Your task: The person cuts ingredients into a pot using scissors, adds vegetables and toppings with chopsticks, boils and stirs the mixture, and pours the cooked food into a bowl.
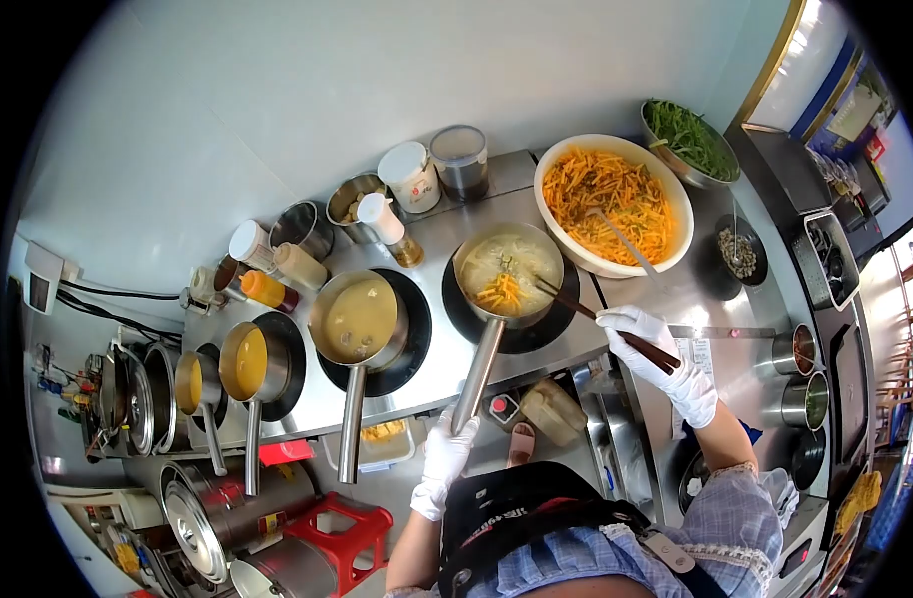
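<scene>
Under left hand (pixel 444 463): gloved, fingers wrapped round the handle (pixel 479 369), near its free end.
In right hand (pixel 660 369): gloved, pinching chopsticks (pixel 572 302), their tips inside the pan.
Pan (pixel 524 322), beyond the left grip: upright on a black burner; cloudy liquid (pixel 481 257), with an orange clump (pixel 501 295) near the handle side.
Progress, as judged: part-way; orange strips in the liquid, clump gathered rather than spread; evening out seemingly left. Doneness: cannot tell.
Basin (pixel 686 214), beyond the right grip: white, well stocked with orange strips (pixel 588 182); a utensil (pixel 626 237) leans in it.
Greens (pixel 687 135), past the basin: in a metal bowl; none made out in the pan.
Three pans, left of the left grip: nearest (pixel 400 324) with dull yellow liquid, two smaller (pixel 277 371) (pixel 210 384) with brighter yellow; no orange strips seen in them.
</scene>
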`<state>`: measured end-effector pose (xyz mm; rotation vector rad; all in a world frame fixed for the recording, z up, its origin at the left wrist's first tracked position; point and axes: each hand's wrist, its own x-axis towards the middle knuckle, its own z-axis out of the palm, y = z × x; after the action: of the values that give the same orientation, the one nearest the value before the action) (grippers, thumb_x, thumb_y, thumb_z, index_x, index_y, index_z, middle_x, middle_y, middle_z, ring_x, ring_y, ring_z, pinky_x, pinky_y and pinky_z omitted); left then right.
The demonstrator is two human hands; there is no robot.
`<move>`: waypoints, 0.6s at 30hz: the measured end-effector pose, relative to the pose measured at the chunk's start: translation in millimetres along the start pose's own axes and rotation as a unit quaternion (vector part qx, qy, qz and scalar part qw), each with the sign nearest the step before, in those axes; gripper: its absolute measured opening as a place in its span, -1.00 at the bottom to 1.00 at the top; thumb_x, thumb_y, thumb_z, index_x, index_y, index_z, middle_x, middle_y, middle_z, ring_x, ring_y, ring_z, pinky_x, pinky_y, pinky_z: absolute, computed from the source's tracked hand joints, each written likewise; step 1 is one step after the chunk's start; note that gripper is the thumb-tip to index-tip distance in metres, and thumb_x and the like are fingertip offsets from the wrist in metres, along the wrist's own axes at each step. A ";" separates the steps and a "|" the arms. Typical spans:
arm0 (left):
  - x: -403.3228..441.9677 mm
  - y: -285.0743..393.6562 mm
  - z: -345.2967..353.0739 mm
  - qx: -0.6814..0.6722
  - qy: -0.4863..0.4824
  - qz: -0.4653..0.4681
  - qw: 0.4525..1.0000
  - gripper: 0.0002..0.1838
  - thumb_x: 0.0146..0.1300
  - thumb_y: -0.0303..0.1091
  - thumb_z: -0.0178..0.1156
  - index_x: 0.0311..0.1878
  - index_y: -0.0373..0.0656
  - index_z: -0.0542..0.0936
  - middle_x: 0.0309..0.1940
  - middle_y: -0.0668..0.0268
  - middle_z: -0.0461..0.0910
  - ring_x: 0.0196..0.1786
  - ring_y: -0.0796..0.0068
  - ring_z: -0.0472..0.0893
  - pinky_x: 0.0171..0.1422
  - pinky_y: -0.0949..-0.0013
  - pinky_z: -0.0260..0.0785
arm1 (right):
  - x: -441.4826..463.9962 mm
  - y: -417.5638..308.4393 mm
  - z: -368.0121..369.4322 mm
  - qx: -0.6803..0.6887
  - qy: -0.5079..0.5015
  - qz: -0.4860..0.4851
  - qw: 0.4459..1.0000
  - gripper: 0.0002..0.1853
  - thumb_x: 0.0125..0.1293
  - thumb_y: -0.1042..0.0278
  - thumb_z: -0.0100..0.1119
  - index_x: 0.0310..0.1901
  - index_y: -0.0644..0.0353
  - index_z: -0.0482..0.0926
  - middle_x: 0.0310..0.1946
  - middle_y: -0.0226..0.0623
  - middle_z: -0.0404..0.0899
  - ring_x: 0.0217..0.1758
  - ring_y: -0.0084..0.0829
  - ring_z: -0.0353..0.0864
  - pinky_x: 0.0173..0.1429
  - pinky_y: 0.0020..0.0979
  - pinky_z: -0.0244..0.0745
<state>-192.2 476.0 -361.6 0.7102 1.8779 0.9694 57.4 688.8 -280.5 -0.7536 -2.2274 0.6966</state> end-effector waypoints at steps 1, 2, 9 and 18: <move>-0.6 -1.6 -0.1 0.000 -0.001 -0.001 1.000 -0.57 0.22 -0.26 0.24 0.05 -0.37 0.47 -0.58 0.46 0.44 -0.57 0.70 0.36 -0.51 0.57 0.22 | 1.2 -2.8 -2.8 0.000 -0.001 0.001 1.000 -0.81 0.13 0.62 0.14 -0.21 0.25 0.61 -0.27 -0.22 0.61 -0.32 -0.44 0.61 -0.20 -0.52 0.50; 0.6 -3.6 0.0 0.004 0.001 0.003 1.000 -0.58 0.22 -0.26 0.24 0.04 -0.36 0.48 -0.58 0.45 0.44 -0.57 0.70 0.37 -0.52 0.57 0.23 | 5.1 -4.2 -6.4 0.040 0.016 0.040 0.998 -0.82 0.15 0.62 0.14 -0.20 0.25 0.61 -0.27 -0.23 0.61 -0.32 -0.48 0.60 -0.21 -0.53 0.49; 7.7 -24.3 1.2 0.028 0.008 0.036 0.999 -0.61 0.22 -0.26 0.23 0.03 -0.30 0.50 -0.57 0.45 0.46 -0.57 0.70 0.38 -0.51 0.57 0.23 | 16.0 -31.0 -6.4 0.147 0.000 0.102 0.984 -0.83 0.23 0.59 0.11 -0.16 0.24 0.62 -0.26 -0.28 0.60 -0.26 -0.56 0.56 -0.16 -0.57 0.45; 9.5 -20.3 0.7 -0.014 0.002 0.063 0.998 -0.65 0.23 -0.26 0.22 -0.01 -0.29 0.50 -0.57 0.47 0.45 -0.56 0.72 0.37 -0.49 0.58 0.24 | 19.9 11.4 19.4 0.066 0.059 0.064 0.994 -0.87 0.22 0.59 0.13 -0.21 0.27 0.61 -0.33 -0.28 0.62 -0.29 -0.53 0.57 -0.14 -0.53 0.46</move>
<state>-197.7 472.8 -383.1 0.8193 1.8366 1.0755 34.8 705.0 -291.8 -0.8547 -2.0193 0.8310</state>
